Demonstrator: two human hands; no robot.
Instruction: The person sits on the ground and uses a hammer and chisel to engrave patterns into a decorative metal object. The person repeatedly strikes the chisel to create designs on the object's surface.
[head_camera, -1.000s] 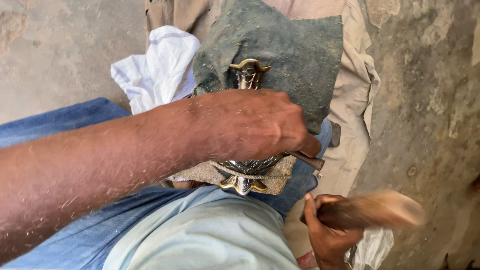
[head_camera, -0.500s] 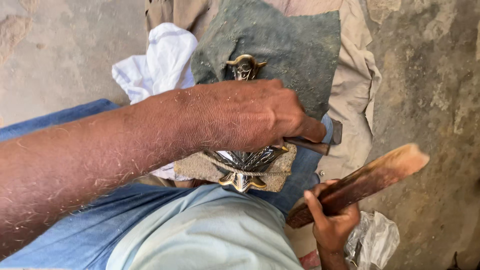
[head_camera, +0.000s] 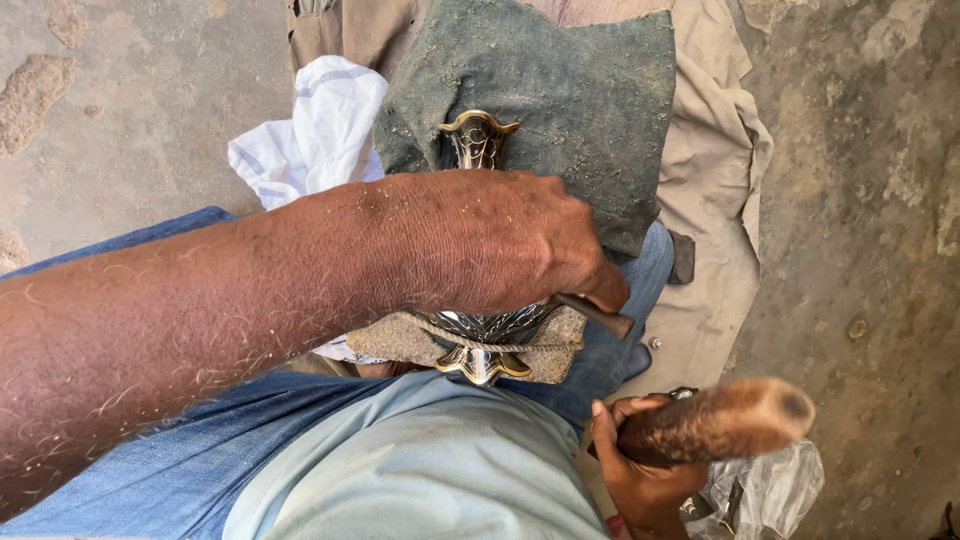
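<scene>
Left hand (head_camera: 500, 240) is clamped down over the ornate metal piece (head_camera: 478, 140), fingers curled, pinching a thin dark punch-like tool (head_camera: 597, 313) between thumb and fingertips; the tool tip pokes out just right of the knuckles. Grip and position match half a second ago, only the wrist has rolled slightly.

Right hand (head_camera: 640, 470), below-right of the metal piece, is fisted around the wooden mallet (head_camera: 715, 420). Change: half a second ago the mallet was raised and angled up to the right, well clear of the tool; now it has swung down and foreshortens toward the camera, end face visible, closer to the tool but not touching it. Judgement: mid-stroke, a striking cycle on the tool, with the left hand keeping the tool steady on the work.

The metal piece sits on the person's lap: brass-edged top end shows above the left hand, the matching lower end below it, resting on a rough tan pad (head_camera: 545, 345).

Outward from the metal piece: dark green-grey cloth (head_camera: 570, 90) under and above it, beige cloth (head_camera: 715, 190) to the right, crumpled white cloth (head_camera: 310, 140) to the upper left, clear plastic bag (head_camera: 775, 485) lower right beyond the mallet. Blue jeans (head_camera: 150, 470) and pale shirt (head_camera: 420, 470) below. Ground is bare, pitted concrete (head_camera: 880, 230), daylight, looks outdoors.
</scene>
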